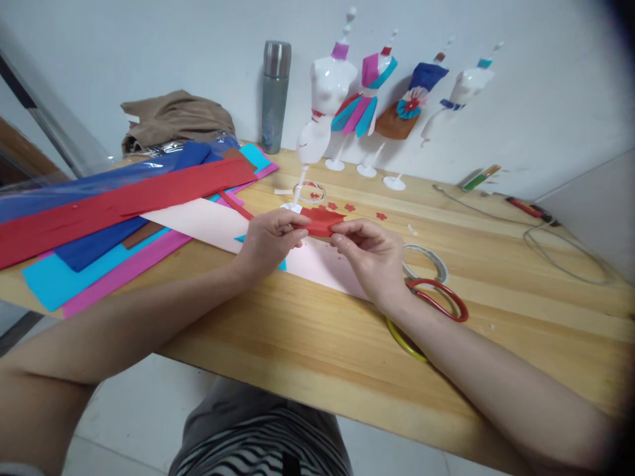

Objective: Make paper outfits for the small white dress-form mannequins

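Observation:
A small red piece of paper or cloth (321, 222) is stretched between my two hands above the table. My left hand (272, 243) pinches its left end, and my right hand (372, 254) pinches its right end. Beneath them a pale pink strip (322, 264) lies across the wood. Small red flower shapes (350, 207) are scattered just behind the held piece. Red-handled scissors (449, 305) lie partly under my right forearm, beside a roll of tape (436, 259).
Coloured sheets (124, 198) are piled at the left, near a brown cloth (173, 122). A flask (276, 99) and several small mannequins, one white (330, 86), stand along the wall. A cable (546, 248) lies at the right.

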A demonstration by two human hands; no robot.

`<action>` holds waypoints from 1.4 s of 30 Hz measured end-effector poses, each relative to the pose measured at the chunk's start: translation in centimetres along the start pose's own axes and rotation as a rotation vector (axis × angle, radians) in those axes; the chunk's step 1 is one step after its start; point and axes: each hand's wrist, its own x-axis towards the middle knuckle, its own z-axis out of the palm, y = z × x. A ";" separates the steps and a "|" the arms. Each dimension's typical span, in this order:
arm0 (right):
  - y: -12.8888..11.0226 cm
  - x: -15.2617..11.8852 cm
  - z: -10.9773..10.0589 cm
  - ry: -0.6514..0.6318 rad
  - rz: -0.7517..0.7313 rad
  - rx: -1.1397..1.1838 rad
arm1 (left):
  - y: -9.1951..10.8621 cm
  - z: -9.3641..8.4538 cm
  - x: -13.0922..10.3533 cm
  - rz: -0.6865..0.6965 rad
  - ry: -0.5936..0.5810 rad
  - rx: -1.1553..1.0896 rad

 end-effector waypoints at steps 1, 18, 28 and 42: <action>0.0 0.0 0.0 -0.003 -0.002 -0.007 | -0.1 0.0 0.0 0.031 0.003 0.020; 0.7 0.0 -0.4 -0.020 -0.031 -0.090 | -0.2 -0.1 0.1 0.012 0.000 0.051; -0.1 0.5 0.0 -0.001 0.119 0.042 | 0.4 0.1 0.3 -0.290 0.005 -0.190; -0.2 0.4 0.2 0.058 0.202 0.137 | 1.2 0.1 0.3 -0.317 0.034 -0.196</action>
